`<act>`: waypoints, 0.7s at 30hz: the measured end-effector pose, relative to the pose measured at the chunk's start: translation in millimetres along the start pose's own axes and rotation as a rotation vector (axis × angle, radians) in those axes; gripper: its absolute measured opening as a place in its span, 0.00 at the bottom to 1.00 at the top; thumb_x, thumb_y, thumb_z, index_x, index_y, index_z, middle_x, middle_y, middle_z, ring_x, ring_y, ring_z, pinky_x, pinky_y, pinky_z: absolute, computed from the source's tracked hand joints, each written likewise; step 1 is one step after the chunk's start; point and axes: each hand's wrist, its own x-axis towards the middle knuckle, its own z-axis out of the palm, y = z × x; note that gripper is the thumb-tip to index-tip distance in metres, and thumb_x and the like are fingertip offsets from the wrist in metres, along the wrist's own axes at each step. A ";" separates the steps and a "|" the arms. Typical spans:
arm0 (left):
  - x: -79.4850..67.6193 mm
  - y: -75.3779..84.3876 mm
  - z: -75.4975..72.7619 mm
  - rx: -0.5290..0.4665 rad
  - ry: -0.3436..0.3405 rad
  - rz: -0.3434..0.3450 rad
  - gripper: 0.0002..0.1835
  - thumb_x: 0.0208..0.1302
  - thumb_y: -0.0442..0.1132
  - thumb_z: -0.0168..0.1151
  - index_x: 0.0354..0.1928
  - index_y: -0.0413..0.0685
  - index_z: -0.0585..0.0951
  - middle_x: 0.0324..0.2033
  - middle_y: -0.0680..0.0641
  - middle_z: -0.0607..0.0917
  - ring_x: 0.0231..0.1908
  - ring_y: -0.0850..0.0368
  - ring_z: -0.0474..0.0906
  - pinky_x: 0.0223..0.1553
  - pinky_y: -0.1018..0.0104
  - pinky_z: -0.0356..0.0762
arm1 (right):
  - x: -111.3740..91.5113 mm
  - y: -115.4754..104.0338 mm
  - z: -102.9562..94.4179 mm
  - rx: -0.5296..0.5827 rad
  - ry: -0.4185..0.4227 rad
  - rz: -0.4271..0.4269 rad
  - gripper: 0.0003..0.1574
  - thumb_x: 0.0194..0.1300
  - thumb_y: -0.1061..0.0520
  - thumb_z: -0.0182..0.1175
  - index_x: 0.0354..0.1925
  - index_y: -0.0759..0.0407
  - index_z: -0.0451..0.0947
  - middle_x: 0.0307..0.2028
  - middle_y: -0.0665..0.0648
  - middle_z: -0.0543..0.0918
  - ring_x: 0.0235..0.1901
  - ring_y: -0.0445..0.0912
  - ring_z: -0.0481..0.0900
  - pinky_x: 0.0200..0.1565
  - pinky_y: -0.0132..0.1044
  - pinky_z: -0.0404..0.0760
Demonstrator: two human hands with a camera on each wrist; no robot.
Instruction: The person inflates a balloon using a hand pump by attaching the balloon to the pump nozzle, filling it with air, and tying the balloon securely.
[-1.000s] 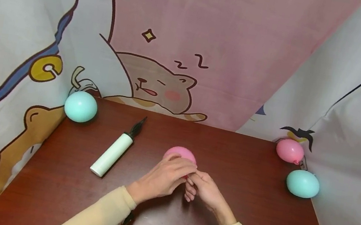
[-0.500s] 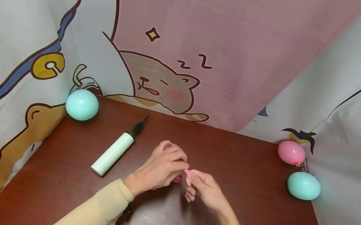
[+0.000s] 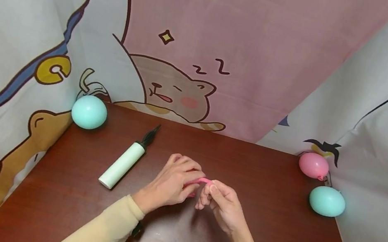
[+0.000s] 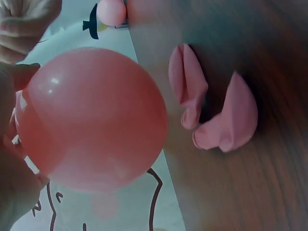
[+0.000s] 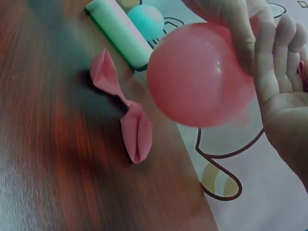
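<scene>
My left hand [image 3: 174, 181] curls round the back of an inflated pink balloon [image 4: 96, 120], which hovers above the table and is mostly hidden by that hand in the head view. Thumb and fingers of my right hand [image 3: 224, 207] pinch the end of the balloon's neck [image 3: 203, 180], which is stretched out as a thin pink strip between the two hands. Beneath the hands, two limp pink balloons lie on the table: one folded lengthwise [image 4: 188, 77], the other bent [image 4: 233, 118]. In the right wrist view the inflated balloon [image 5: 199, 77] is round and taut.
A white hand pump [image 3: 122, 164] with a black nozzle lies left of the hands on the brown table [image 3: 264, 181]. One teal balloon [image 3: 89, 112] sits at the back left corner. A pink balloon [image 3: 313, 165] and another teal one [image 3: 327, 201] rest along the right edge. Printed cloth [image 3: 264, 56] surrounds the table.
The inflated balloon has shifted left beneath my left hand. My right hand has drawn the neck out to the right, so a pink strip now shows between the hands.
</scene>
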 end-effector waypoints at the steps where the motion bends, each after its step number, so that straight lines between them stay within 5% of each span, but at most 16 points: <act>1: -0.4 1.7 0.6 -0.015 -0.002 -0.008 0.11 0.64 0.43 0.72 0.48 0.58 0.88 0.46 0.56 0.84 0.53 0.56 0.76 0.60 0.47 0.66 | 0.5 0.8 0.9 0.014 0.011 -0.005 0.21 0.82 0.69 0.34 0.38 0.66 0.74 0.31 0.54 0.81 0.30 0.43 0.80 0.39 0.34 0.84; 11: -4.4 12.7 1.5 -0.254 0.011 -0.039 0.23 0.63 0.39 0.71 0.59 0.46 0.79 0.54 0.49 0.86 0.61 0.55 0.78 0.68 0.44 0.64 | 3.3 5.6 9.1 0.091 0.166 0.122 0.23 0.82 0.65 0.41 0.42 0.57 0.84 0.37 0.53 0.91 0.18 0.38 0.64 0.29 0.27 0.77; 16: -4.3 15.4 -0.4 -0.306 -0.012 -0.038 0.28 0.56 0.38 0.67 0.60 0.44 0.76 0.58 0.48 0.83 0.65 0.55 0.75 0.73 0.39 0.58 | 5.5 5.1 11.3 0.087 0.222 0.146 0.21 0.82 0.64 0.44 0.40 0.56 0.85 0.40 0.53 0.91 0.18 0.38 0.63 0.28 0.27 0.76; 21: -4.9 15.0 -1.0 -0.292 -0.051 -0.100 0.28 0.59 0.43 0.70 0.62 0.47 0.77 0.57 0.50 0.83 0.62 0.56 0.76 0.70 0.39 0.61 | 5.4 2.8 11.9 0.097 0.183 0.162 0.22 0.82 0.64 0.43 0.42 0.59 0.85 0.37 0.54 0.91 0.17 0.38 0.62 0.27 0.27 0.76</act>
